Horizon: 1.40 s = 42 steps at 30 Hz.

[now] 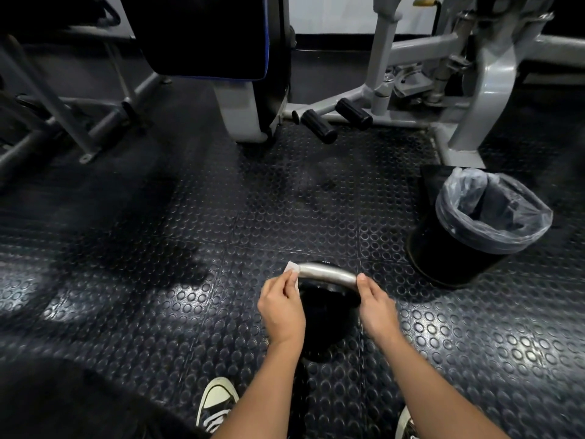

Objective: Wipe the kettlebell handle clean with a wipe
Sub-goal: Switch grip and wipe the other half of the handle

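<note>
A black kettlebell (326, 315) stands on the studded rubber floor in front of me, its steel handle (327, 272) curving across the top. My left hand (281, 307) holds a small white wipe (292, 270) wrapped round the handle's left end. My right hand (376, 307) grips the handle's right end with thumb and fingers. The kettlebell's body is partly hidden between my hands and forearms.
A black bin (456, 248) with a clear plastic liner stands on the floor to the right. Grey gym machine frames (487, 90) with black foot pegs (319, 125) fill the back, and a dark padded seat (205, 36) hangs at top centre. My two sneakers (217, 403) show at the bottom.
</note>
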{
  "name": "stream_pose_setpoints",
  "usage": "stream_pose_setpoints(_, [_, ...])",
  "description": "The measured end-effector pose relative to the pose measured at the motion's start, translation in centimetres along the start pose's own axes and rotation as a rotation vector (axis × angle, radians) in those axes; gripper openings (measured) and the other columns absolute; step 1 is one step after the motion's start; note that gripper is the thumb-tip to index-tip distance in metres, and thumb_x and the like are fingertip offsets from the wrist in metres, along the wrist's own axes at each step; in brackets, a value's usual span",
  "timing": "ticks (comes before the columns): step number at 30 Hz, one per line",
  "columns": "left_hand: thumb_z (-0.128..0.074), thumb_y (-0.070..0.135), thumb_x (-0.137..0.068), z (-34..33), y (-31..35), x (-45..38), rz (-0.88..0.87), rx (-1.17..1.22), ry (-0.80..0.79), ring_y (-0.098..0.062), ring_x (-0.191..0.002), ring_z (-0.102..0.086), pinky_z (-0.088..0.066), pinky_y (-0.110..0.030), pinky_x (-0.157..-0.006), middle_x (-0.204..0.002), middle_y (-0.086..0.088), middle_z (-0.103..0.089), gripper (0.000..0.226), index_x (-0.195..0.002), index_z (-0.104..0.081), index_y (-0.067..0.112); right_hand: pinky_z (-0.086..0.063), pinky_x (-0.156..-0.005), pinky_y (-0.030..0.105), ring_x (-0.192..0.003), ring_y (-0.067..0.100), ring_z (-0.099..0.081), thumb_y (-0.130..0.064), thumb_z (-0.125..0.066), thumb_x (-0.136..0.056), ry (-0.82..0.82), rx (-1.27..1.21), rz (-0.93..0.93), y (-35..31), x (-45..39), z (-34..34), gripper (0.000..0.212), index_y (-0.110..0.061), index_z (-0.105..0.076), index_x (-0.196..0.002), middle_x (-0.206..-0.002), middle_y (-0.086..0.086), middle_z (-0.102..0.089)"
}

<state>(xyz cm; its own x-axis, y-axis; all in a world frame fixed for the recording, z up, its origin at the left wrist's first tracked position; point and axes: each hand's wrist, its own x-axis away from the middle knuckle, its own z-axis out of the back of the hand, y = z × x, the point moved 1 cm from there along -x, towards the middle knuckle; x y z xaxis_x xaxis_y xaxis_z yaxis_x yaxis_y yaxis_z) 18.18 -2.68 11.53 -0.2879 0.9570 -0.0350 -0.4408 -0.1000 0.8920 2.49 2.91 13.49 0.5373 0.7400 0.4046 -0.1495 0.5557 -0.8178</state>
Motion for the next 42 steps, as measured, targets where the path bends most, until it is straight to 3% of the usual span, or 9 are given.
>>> stream_pose_setpoints(4, [-0.07, 0.017, -0.105, -0.1, 0.0, -1.4, 0.073, -0.029, 0.011, -0.013, -0.088, -0.059, -0.046, -0.023, -0.083, -0.105, -0.006, -0.075, 0.019, -0.11, -0.083, 0.005, -0.029, -0.108, 0.033, -0.134, 0.022, -0.043, -0.055, -0.035, -0.1, 0.002, 0.015, 0.003, 0.1, -0.1, 0.0, 0.054, -0.023, -0.051, -0.141, -0.143, 0.001, -0.051])
stream_pose_setpoints(10, [-0.074, 0.016, -0.101, -0.2, -0.2, 0.1, 0.101, 0.014, -0.013, -0.014, -0.099, -0.065, -0.053, -0.02, -0.089, -0.116, -0.007, -0.073, 0.024, -0.123, -0.08, 0.005, -0.029, -0.107, 0.032, -0.134, 0.021, -0.044, -0.054, -0.035, -0.1, 0.001, 0.005, 0.0, 0.0, 0.0, 0.0, 0.054, -0.023, -0.051, -0.141, -0.143, 0.001, -0.052])
stream_pose_setpoints(14, [-0.076, 0.015, -0.1, -0.3, -0.2, -1.0, 0.221, 0.118, 0.028, -0.019, -0.107, -0.072, -0.058, -0.031, -0.099, -0.116, -0.01, -0.079, 0.025, -0.123, -0.08, 0.005, -0.029, -0.107, 0.031, -0.133, 0.021, -0.044, -0.055, -0.036, -0.1, -0.002, 0.004, 0.002, 0.1, -0.1, 0.1, 0.054, -0.023, -0.051, -0.141, -0.142, 0.0, -0.053])
stream_pose_setpoints(21, [-0.073, 0.024, -0.103, -0.2, -0.7, 0.6, 0.255, 0.062, -0.031, -0.014, -0.088, -0.07, -0.05, -0.019, -0.078, -0.101, -0.003, -0.082, 0.022, -0.116, -0.084, 0.01, -0.029, -0.108, 0.032, -0.134, 0.02, -0.043, -0.058, -0.035, -0.099, 0.003, 0.01, 0.01, 0.3, 0.0, 0.0, 0.057, -0.023, -0.05, -0.142, -0.143, -0.001, -0.052])
stream_pose_setpoints(25, [-0.069, 0.026, -0.106, -0.3, 0.1, -0.4, 0.303, 0.087, 0.051, -0.006, -0.075, -0.062, -0.039, -0.005, -0.063, -0.087, 0.005, -0.072, 0.022, -0.109, -0.083, 0.009, -0.03, -0.108, 0.033, -0.133, 0.02, -0.044, -0.058, -0.035, -0.098, 0.01, 0.009, 0.016, 0.3, -0.1, 0.0, 0.057, -0.024, -0.051, -0.141, -0.142, -0.001, -0.052])
stream_pose_setpoints(28, [-0.066, 0.03, -0.107, -0.4, 0.5, -0.9, 0.223, 0.043, -0.004, -0.018, -0.089, -0.069, -0.056, -0.024, -0.078, -0.098, -0.001, -0.078, 0.024, -0.109, -0.083, 0.013, -0.03, -0.107, 0.032, -0.132, 0.02, -0.045, -0.058, -0.036, -0.098, 0.01, -0.002, 0.004, 0.4, -0.1, 0.0, 0.055, -0.026, -0.051, -0.14, -0.141, -0.001, -0.053])
stream_pose_setpoints(30, [-0.066, 0.031, -0.106, -0.5, 0.7, -0.3, 0.198, 0.005, -0.028, -0.022, -0.094, -0.07, -0.055, -0.033, -0.085, -0.099, -0.003, -0.078, 0.024, -0.11, -0.084, 0.014, -0.03, -0.107, 0.033, -0.133, 0.02, -0.044, -0.058, -0.036, -0.098, 0.012, -0.007, 0.002, 0.2, 0.0, -0.1, 0.055, -0.026, -0.052, -0.14, -0.142, -0.001, -0.053])
stream_pose_setpoints(35, [-0.067, 0.026, -0.107, -0.4, 0.5, -0.7, 0.277, 0.056, 0.013, -0.017, -0.084, -0.064, -0.052, -0.032, -0.08, -0.081, 0.008, -0.067, 0.023, -0.105, -0.081, 0.008, -0.029, -0.108, 0.033, -0.134, 0.02, -0.043, -0.057, -0.036, -0.099, 0.01, -0.01, -0.004, 0.2, 0.0, 0.0, 0.055, -0.025, -0.05, -0.141, -0.144, -0.002, -0.051])
stream_pose_setpoints(42, [-0.068, 0.026, -0.106, -0.9, 0.9, 0.5, 0.199, 0.046, -0.011, -0.019, -0.091, -0.066, -0.051, -0.031, -0.083, -0.098, -0.002, -0.073, 0.023, -0.11, -0.081, 0.007, -0.029, -0.108, 0.034, -0.134, 0.021, -0.043, -0.056, -0.035, -0.099, 0.008, -0.006, 0.003, 0.1, 0.2, 0.0, 0.054, -0.025, -0.05, -0.141, -0.143, 0.0, -0.051])
